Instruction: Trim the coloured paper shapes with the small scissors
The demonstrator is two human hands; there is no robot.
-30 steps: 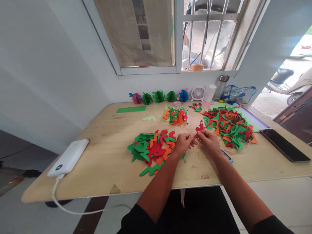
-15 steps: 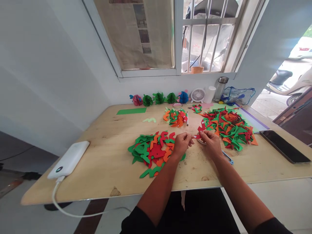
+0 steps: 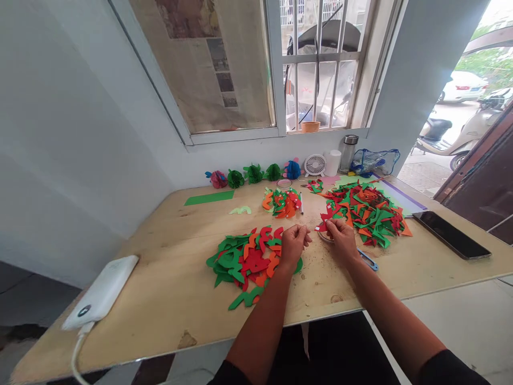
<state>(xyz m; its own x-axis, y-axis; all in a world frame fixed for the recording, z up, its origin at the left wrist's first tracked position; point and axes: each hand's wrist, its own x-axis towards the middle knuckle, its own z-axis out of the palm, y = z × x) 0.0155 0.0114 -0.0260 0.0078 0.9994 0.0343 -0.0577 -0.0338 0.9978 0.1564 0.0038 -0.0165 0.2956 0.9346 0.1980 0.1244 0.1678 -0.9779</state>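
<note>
My right hand (image 3: 340,238) pinches a red paper piece (image 3: 323,220) that has small white squares on it. To its left, my left hand (image 3: 294,243) has its fingers pressed together, and what they hold, if anything, is too small to make out. Beside my left hand lies a pile of green, red and orange cut shapes (image 3: 255,261). Behind the hands sits a smaller pile of shapes with white squares (image 3: 284,203), a pen (image 3: 302,203) at its side. A large heap of coloured scraps (image 3: 372,214) spreads to the right of my right hand.
A blue-handled cutter (image 3: 368,260) lies near my right wrist. Right of the heap is a black phone (image 3: 451,234). A white power bank (image 3: 102,291) with a cable sits at the left. Paper figures (image 3: 254,174), a small fan (image 3: 315,165) and a bottle (image 3: 348,153) stand along the wall.
My left hand has come off the red piece, which now stays in my right hand alone. The camera view has shifted, so the table sits lower and further left.
</note>
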